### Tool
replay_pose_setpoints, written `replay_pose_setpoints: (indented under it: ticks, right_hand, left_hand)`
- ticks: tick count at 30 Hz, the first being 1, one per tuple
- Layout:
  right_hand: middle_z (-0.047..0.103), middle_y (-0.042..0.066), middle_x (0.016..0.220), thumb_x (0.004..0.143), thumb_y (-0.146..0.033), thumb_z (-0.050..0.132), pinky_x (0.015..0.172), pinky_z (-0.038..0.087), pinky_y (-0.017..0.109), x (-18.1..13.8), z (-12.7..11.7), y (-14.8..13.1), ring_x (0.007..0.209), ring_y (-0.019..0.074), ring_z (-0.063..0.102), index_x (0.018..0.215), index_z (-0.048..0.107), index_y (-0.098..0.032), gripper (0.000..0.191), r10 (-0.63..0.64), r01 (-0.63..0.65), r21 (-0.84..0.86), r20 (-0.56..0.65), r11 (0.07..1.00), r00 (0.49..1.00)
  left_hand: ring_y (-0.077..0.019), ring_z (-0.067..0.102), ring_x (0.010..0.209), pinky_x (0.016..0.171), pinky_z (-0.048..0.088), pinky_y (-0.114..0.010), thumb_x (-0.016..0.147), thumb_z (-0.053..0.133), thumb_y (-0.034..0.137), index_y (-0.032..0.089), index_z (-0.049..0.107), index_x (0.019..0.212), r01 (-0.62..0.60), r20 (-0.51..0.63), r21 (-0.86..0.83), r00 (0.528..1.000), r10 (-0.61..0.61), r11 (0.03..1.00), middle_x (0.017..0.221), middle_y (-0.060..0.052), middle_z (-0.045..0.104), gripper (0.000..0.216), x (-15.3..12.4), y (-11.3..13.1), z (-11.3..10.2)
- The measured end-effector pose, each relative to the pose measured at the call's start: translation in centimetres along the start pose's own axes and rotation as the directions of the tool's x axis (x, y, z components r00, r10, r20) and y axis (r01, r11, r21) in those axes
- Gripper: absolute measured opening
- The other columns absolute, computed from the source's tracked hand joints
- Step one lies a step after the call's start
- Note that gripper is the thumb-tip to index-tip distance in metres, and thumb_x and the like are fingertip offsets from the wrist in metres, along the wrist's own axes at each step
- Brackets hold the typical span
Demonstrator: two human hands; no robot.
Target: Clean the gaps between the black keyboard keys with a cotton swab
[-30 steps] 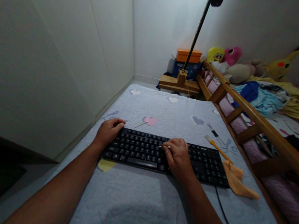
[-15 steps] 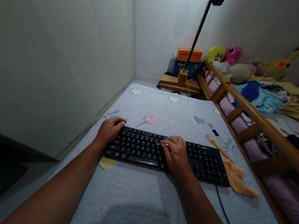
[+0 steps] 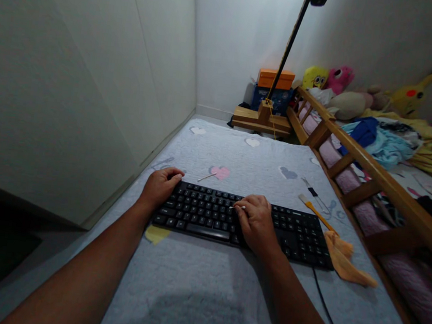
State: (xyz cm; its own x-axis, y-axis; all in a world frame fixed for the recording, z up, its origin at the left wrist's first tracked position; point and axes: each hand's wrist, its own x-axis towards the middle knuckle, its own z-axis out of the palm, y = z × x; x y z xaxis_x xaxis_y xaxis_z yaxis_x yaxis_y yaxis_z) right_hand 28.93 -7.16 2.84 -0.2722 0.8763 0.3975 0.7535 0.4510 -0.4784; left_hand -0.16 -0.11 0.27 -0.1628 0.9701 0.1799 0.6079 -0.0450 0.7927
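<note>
A black computer keyboard (image 3: pixel 202 213) lies across the patterned blanket in front of me. My left hand (image 3: pixel 159 189) holds its upper left corner, with the thumb along the top edge and the other fingers mostly hidden. Above the middle keys, my right hand (image 3: pixel 258 220) pinches a cotton swab (image 3: pixel 242 207) between thumb and fingers. The swab's white tip points left at the keys; whether it touches them is too small to tell. Beyond the keyboard's top edge, a second cotton swab (image 3: pixel 207 177) rests near a pink heart print.
Right of the keyboard lie an orange-handled brush (image 3: pixel 319 214), a thin metal tool with a black band (image 3: pixel 313 192) and a crumpled orange cloth (image 3: pixel 345 262). The keyboard cable (image 3: pixel 326 307) runs toward me. A wooden bed rail (image 3: pixel 371 166) borders the right, a pale cabinet (image 3: pixel 130 95) the left.
The view has shifted very slightly. Both hands keep almost the same place and grip, and the swab in my right hand has barely moved.
</note>
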Motion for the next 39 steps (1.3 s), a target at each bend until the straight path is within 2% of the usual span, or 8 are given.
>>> replay_pose_setpoints:
  ticks: [9,23,39]
  right_hand:
    - [0.067,0.005,0.087,0.095,-0.017,0.055,0.089,0.036,0.04,-0.2,-0.4,0.5,0.092,0.0229,0.054,0.085,0.07,-0.021,0.019,0.002,-0.002,-0.016,-0.025,1.0,1.0]
    - [0.067,0.004,0.085,0.093,-0.016,0.054,0.089,0.035,0.04,-0.5,-0.8,-0.1,0.091,0.0218,0.054,0.08,0.067,-0.02,0.019,-0.025,0.025,0.042,0.01,0.999,1.0]
    - [0.069,0.004,0.088,0.095,-0.017,0.055,0.089,0.038,0.04,-0.4,-0.5,-0.6,0.092,0.0217,0.055,0.086,0.07,-0.022,0.019,-0.046,0.041,0.087,0.052,0.995,0.998]
  left_hand:
    - [-0.0264,0.069,0.088,0.087,0.052,-0.037,0.075,0.056,0.042,0.018,0.076,0.087,0.006,-0.005,-0.012,1.0,-0.006,1.0,0.091,-0.007,0.077,0.034,0.0,0.0,0.0]
    - [-0.0256,0.069,0.09,0.088,0.052,-0.035,0.075,0.056,0.044,0.019,0.075,0.087,0.017,0.003,-0.007,1.0,-0.017,1.0,0.092,-0.006,0.078,0.034,-0.1,0.3,-0.1]
    - [-0.0254,0.069,0.089,0.089,0.052,-0.036,0.076,0.056,0.042,0.019,0.076,0.088,0.023,0.005,-0.006,1.0,-0.023,1.0,0.093,-0.006,0.078,0.033,0.0,0.3,-0.2]
